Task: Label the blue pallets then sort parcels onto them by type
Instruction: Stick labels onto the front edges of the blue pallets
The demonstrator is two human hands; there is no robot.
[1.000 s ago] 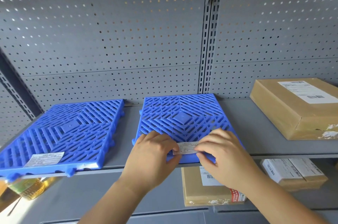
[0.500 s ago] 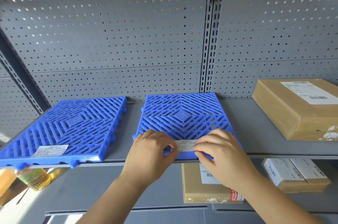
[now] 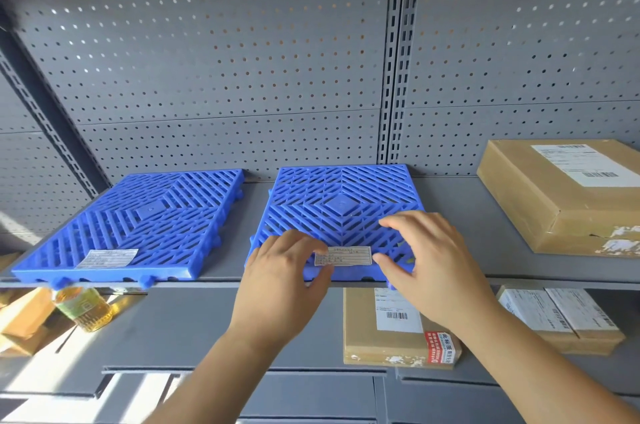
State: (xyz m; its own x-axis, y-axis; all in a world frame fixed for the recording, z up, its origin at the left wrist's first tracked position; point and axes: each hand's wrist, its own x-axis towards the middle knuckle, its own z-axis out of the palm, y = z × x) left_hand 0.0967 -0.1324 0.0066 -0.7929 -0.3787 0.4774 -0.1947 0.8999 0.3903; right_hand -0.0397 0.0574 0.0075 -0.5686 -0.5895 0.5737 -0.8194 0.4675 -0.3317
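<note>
Two blue grid pallets lie side by side on a grey shelf. The left pallet (image 3: 156, 215) carries a white label (image 3: 107, 258) near its front edge. On the front edge of the right pallet (image 3: 341, 198) a second white label (image 3: 343, 255) lies flat. My left hand (image 3: 284, 271) touches that label's left end with its fingertips and thumb. My right hand (image 3: 427, 261) hovers at the label's right end with fingers spread and relaxed, the thumb tip beside the label's edge.
A large brown parcel (image 3: 554, 212) sits on the same shelf (image 3: 460, 250) at the right. Below are a brown parcel (image 3: 360, 330), two parcels with white labels (image 3: 561, 319), an oil bottle (image 3: 83, 307) and a cardboard box (image 3: 20, 319). Perforated grey panels (image 3: 225, 60) back the shelf.
My right hand has lifted off the label and moved right with its fingers spread, so the label shows in full. My left hand stays at its left end.
</note>
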